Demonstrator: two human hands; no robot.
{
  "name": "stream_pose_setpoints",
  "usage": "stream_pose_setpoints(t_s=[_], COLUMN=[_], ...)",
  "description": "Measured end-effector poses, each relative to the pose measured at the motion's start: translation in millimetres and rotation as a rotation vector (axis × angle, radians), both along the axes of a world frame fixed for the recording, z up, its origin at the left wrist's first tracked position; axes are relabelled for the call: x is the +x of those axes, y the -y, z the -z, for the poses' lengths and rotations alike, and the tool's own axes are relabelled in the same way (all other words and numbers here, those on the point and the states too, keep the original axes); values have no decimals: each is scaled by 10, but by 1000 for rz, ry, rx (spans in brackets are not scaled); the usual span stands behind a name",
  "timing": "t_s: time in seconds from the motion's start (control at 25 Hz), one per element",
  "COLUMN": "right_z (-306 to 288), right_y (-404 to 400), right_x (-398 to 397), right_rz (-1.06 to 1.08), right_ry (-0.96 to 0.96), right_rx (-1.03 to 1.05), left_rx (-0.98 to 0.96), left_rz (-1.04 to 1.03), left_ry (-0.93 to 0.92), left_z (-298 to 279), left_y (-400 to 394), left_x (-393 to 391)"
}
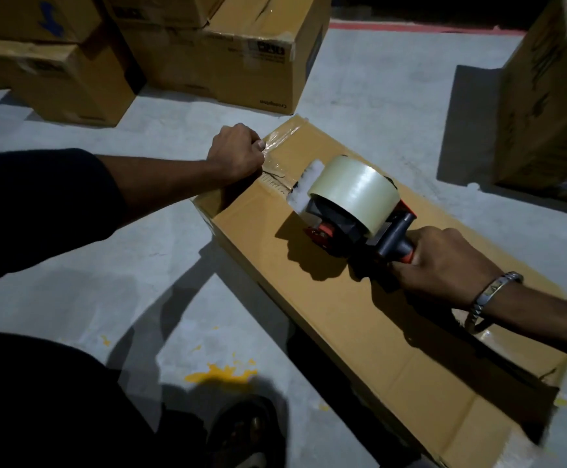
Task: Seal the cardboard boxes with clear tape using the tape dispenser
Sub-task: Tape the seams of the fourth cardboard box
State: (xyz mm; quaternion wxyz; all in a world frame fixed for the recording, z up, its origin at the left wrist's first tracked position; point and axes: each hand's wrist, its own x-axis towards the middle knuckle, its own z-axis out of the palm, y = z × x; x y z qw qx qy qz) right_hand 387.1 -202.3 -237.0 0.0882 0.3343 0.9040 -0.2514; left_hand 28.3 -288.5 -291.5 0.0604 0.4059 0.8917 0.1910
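On the long cardboard box, the right hand grips the tape dispenser (roll on top) while the left hand pinches the clear tape at the far edge.

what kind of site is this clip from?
Probably a warehouse or packing area. Sealed cardboard boxes stand stacked on a bare concrete floor with a red painted line at its far edge, and a long cardboard box is being taped on the floor with a handheld tape dispenser.
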Motion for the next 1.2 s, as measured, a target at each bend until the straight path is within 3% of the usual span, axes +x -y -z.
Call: stream_pose_setpoints(t_s=[0.36, 0.76, 1.0, 1.08, 1.2], right_z=[80, 42, 224, 261, 256], right_y=[-59, -142, -232, -222, -191], right_x=[449, 655, 652, 665, 686], right_rz=[162, 111, 147, 149, 143], right_ry=[34, 94, 16, -3, -24], right_rx=[-186, -136, -138, -119, -148], left_rx=[9, -11, -122, -233, -294], left_rz=[-80, -180, -163, -82, 227], left_ry=[-16, -66, -220, -265, -176], left_z=[-44, -40, 38, 193, 313], left_y=[-372, -472, -372, -281, -119], left_x=[-435, -731, -573, -332, 265])
